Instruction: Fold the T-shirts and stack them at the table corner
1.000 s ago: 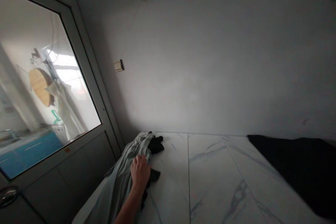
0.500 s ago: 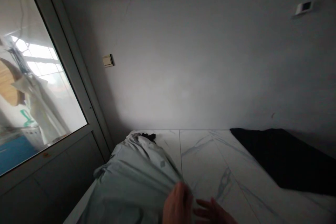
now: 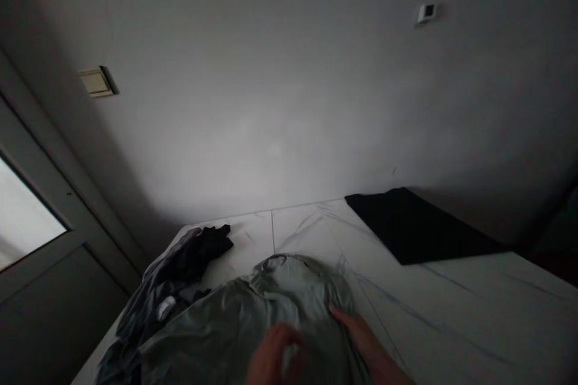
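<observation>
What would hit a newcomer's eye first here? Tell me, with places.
Probably the big grey-green garment, spread at the near middle of the marble-patterned surface, with the blurred left hand over it and the right hand at its right side. Next, the flat black piece toward the back right, stark against the white, then the heap of dark cloth along the left edge.

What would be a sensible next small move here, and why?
Probably a gentle outward draw of the green cloth by the right hand, toward the black cloth. That hand is at the green cloth's right edge, the green cloth is rumpled, and marbled surface shows beyond it. The left hand is too blurred to judge its grip.
</observation>
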`<action>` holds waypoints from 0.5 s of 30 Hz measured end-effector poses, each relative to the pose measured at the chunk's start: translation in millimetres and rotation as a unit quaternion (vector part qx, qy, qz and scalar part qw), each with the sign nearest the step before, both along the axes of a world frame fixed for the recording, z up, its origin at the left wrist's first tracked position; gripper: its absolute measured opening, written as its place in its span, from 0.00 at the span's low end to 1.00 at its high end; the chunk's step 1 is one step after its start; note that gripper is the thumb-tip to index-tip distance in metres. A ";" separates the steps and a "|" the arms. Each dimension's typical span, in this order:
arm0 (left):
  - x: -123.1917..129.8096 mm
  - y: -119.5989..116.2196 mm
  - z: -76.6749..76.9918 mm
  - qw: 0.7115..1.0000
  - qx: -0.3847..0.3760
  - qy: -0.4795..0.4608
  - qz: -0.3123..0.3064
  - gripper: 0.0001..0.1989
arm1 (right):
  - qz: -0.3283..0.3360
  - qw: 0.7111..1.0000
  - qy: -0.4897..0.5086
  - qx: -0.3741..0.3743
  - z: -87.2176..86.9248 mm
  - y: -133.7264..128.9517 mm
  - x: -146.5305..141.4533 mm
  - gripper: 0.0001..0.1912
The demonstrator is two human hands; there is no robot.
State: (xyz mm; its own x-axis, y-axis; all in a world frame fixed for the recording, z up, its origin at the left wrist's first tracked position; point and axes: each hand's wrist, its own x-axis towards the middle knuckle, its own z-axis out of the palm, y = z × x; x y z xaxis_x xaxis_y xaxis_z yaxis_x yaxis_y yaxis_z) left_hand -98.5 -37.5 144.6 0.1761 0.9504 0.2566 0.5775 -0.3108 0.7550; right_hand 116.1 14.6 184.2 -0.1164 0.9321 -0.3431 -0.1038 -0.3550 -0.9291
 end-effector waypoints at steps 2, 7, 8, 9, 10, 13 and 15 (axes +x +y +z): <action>-29.6 31.0 5.5 0.990 0.048 0.077 0.107 0.13 | -0.029 1.000 0.012 -0.006 6.6 2.3 6.8 0.27; -77.9 100.3 18.1 0.929 -0.081 0.290 0.214 0.22 | -0.060 0.993 0.095 -0.025 15.6 22.9 16.9 0.29; -80.7 108.0 19.9 0.929 -0.104 0.297 0.192 0.21 | -0.069 0.992 0.103 -0.016 15.9 29.2 19.8 0.29; -81.6 113.5 21.3 0.934 -0.119 0.294 0.167 0.19 | -0.079 0.991 0.108 -0.003 16.1 35.6 23.4 0.29; -81.3 117.2 22.4 0.938 -0.128 0.287 0.146 0.16 | -0.088 0.990 0.108 0.014 16.6 42.0 27.6 0.29; -77.1 121.5 23.4 0.946 -0.133 0.270 0.118 0.12 | -0.098 0.990 0.071 0.075 19.3 59.4 43.7 0.29; -75.9 121.7 21.9 0.947 -0.119 0.274 0.114 0.09 | -0.113 0.984 -0.017 0.135 21.0 69.4 56.7 0.27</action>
State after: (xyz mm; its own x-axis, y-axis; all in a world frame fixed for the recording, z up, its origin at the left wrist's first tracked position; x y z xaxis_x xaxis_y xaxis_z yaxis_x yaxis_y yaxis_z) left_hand -174.4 84.3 166.6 0.0039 0.9992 -0.0398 0.9349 0.0105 0.3548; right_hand 172.8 83.9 205.3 0.1116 0.9906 -0.0794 -0.1195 -0.0659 -0.9906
